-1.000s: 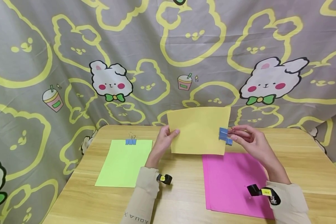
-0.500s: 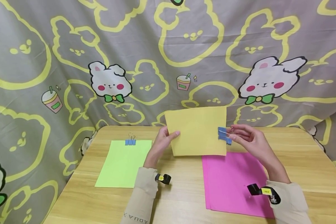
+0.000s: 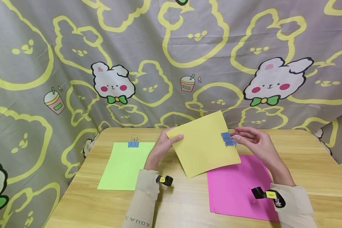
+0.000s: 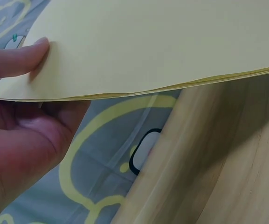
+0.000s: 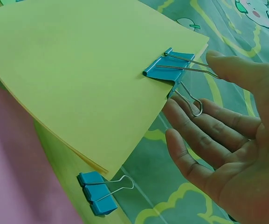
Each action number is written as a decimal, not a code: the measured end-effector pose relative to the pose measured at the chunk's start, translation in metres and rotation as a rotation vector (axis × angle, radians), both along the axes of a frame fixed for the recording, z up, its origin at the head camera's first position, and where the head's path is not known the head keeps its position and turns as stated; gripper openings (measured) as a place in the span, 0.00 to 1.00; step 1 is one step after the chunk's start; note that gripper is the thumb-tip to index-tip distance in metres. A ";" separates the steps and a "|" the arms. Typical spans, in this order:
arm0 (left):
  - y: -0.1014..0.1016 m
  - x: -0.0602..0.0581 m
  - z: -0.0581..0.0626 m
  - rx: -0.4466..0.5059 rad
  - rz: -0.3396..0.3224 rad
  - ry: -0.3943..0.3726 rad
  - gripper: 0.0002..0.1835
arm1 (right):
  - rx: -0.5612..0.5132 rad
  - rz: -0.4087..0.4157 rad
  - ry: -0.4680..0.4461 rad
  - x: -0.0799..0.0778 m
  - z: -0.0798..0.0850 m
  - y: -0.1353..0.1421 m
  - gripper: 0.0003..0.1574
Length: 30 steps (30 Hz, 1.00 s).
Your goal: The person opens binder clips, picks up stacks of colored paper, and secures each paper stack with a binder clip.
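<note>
A stack of yellow paper [image 3: 203, 145] is held up, tilted, over the table's middle. My left hand [image 3: 165, 142] grips its left corner, thumb on the front, fingers behind; several sheet edges show in the left wrist view. A blue binder clip [image 5: 171, 65] bites the stack's right edge, its wire handles spread apart. My right hand [image 5: 227, 126] is at those handles, thumb tip at the upper one, fingers loosely extended behind the lower one. Another blue binder clip [image 5: 97, 193] lies on the table below the stack's corner.
Green paper [image 3: 125, 167] with a blue binder clip [image 3: 133, 144] on its top edge lies at the left of the wooden table [image 3: 182, 205]. Pink paper [image 3: 239, 193] lies at the right, under my right forearm. A patterned curtain [image 3: 148, 38] hangs behind.
The yellow stack has turned clockwise, its left lower corner swinging down toward the table. The clip on its edge has tilted with it. My right hand has stayed nearly in place.
</note>
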<state>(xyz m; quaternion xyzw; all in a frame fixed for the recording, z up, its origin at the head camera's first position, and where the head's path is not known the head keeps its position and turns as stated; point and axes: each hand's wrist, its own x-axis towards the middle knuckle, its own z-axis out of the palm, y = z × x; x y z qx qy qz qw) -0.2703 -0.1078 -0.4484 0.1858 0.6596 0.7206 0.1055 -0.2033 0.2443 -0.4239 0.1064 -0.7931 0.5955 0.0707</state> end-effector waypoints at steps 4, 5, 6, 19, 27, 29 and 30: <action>-0.001 -0.001 0.000 0.003 -0.008 0.001 0.16 | -0.008 -0.002 -0.002 0.000 0.000 0.001 0.24; -0.002 -0.002 0.000 0.006 -0.011 0.001 0.16 | -0.009 0.000 0.000 0.000 0.000 0.001 0.24; -0.003 -0.003 0.000 0.007 -0.017 0.004 0.16 | -0.010 0.001 -0.001 0.000 0.001 0.001 0.25; -0.003 -0.001 0.007 -0.217 -0.314 0.049 0.16 | 0.016 0.081 0.016 0.003 0.004 -0.004 0.24; 0.022 0.009 0.011 -0.321 -0.396 0.114 0.06 | 0.056 0.169 0.030 0.001 0.002 -0.020 0.24; 0.025 0.011 0.010 -0.328 -0.362 0.145 0.11 | 0.083 0.193 0.022 0.001 0.002 -0.025 0.24; 0.026 0.011 0.011 -0.328 -0.347 0.152 0.12 | 0.099 0.202 0.017 0.000 0.001 -0.027 0.24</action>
